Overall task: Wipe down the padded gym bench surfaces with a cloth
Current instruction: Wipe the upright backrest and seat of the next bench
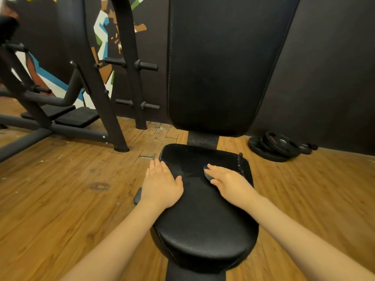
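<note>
Wiping the seat (203, 216) is under way. The right hand (229, 182) lies flat, fingers straight, pressing a dark cloth (207, 175) near the seat's far right. The left hand (160, 183) rests spread on the seat's left edge. Next, likely, sweep toward the seat's near end; the backrest (223, 63) remains.

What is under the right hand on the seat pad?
A dark cloth peeks out beneath the flat fingers of the right hand, lying on the seat pad. The hand covers most of the cloth, so its full extent cannot be seen.
</note>
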The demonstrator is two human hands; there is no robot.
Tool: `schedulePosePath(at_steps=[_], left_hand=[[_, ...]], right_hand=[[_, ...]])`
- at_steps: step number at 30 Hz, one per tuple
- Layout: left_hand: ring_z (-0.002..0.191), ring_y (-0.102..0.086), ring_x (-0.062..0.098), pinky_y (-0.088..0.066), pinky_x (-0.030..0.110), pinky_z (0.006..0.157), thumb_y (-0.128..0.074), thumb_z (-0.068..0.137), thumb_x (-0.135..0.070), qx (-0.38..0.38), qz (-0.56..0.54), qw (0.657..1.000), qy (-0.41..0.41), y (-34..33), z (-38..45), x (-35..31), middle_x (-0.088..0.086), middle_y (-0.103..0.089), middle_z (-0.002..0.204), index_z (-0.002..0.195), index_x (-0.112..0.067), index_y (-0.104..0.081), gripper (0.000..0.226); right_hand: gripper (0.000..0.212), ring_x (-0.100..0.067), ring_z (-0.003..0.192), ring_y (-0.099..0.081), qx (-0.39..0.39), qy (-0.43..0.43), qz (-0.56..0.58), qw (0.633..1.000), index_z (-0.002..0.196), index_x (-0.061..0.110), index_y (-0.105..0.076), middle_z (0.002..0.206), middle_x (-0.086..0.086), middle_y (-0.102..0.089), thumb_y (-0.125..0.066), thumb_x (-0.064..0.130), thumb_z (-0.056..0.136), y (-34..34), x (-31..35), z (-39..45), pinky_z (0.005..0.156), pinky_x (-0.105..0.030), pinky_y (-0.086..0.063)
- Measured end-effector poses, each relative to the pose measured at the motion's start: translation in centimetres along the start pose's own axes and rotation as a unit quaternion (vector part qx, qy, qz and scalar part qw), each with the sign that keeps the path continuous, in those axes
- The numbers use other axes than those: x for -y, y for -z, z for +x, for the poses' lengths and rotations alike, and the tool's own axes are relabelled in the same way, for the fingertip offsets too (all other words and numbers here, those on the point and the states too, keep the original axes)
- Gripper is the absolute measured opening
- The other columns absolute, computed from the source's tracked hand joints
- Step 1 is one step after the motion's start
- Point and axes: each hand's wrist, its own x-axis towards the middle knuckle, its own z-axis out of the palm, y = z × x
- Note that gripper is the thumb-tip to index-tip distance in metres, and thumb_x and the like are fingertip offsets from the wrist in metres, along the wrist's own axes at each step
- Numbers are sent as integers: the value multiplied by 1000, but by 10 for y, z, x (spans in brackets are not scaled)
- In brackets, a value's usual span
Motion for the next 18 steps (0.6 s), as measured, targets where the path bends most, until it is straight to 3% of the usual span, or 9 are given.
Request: schedulePosePath(at_steps=[4,8,11,15,18], left_hand=[[147,1,30,-5,37,119,-29,100,-47,0,-4,1000,-1,1,-1,1,18,0,159,151,0,-4,74],[147,2,30,-5,37,119,-29,100,-48,-5,-5,1000,1,-2,0,0,18,1,159,151,0,-4,75],[147,2,30,-5,37,119,-29,99,-48,-10,-5,1000,6,-4,2,0,18,1,159,151,0,-4,75],[147,2,30,-6,38,119,-31,99,-47,0,-2,1000,11,-5,4,1,18,0,159,150,1,-4,76],[147,2,29,-7,38,119,-32,99,-47,-3,-10,1000,12,-3,3,1,18,-1,159,151,1,-5,75]], right_hand=[[44,-9,138,-26,14,-41,22,999,142,20,-36,150,7,-31,-43,17,98,14,-31,6,111,-22,-17],[42,-17,136,-34,3,-111,-14,994,140,17,-40,150,2,-34,-41,15,99,16,-40,31,109,-27,-26],[44,-19,137,-32,15,-79,-20,997,143,18,-36,151,2,-30,-41,17,99,6,-10,55,109,-33,-27],[46,-17,137,-30,43,39,-6,998,143,21,-36,152,6,-28,-44,15,98,-14,27,79,113,-35,-27],[44,-18,135,-36,39,26,18,999,141,22,-40,149,3,-36,-43,14,98,-14,24,104,112,-36,-30]])
